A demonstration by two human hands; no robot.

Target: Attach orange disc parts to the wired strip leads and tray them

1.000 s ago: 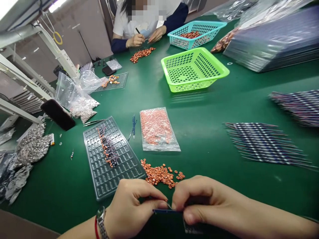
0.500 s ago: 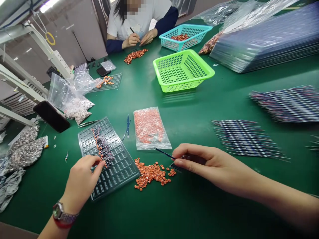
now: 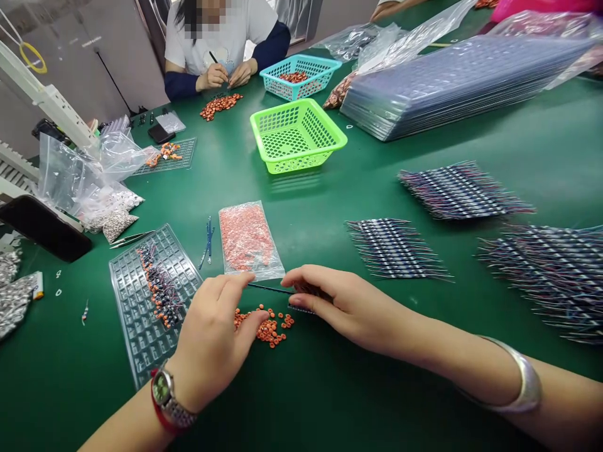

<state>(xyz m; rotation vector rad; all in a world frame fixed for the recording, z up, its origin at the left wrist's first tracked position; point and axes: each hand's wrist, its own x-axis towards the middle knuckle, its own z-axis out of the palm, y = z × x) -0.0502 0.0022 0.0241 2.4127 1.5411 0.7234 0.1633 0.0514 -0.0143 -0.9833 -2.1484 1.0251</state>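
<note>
My left hand (image 3: pixel 214 333) rests over a loose pile of small orange rings (image 3: pixel 272 328) on the green table, its thumb and forefinger drawn together at the pile's edge. My right hand (image 3: pixel 336 301) pinches a thin dark wired part (image 3: pixel 271 289) whose lead sticks out to the left, just above the rings. A clear plastic tray (image 3: pixel 141 314) holding a row of finished parts lies left of my left hand. A sealed bag of orange rings (image 3: pixel 245 238) lies just beyond both hands.
Fanned bundles of striped wired parts (image 3: pixel 396 248) lie to the right. A green basket (image 3: pixel 296 135) and a teal basket (image 3: pixel 299 75) stand farther back. A stack of clear trays (image 3: pixel 452 81) fills the far right. Another person (image 3: pixel 219 37) works at the far end. Bags and a phone (image 3: pixel 42 229) sit left.
My left hand has moved right from the tray to the ring pile. My right hand with the wired part has shifted slightly left. The camera has turned to the right.
</note>
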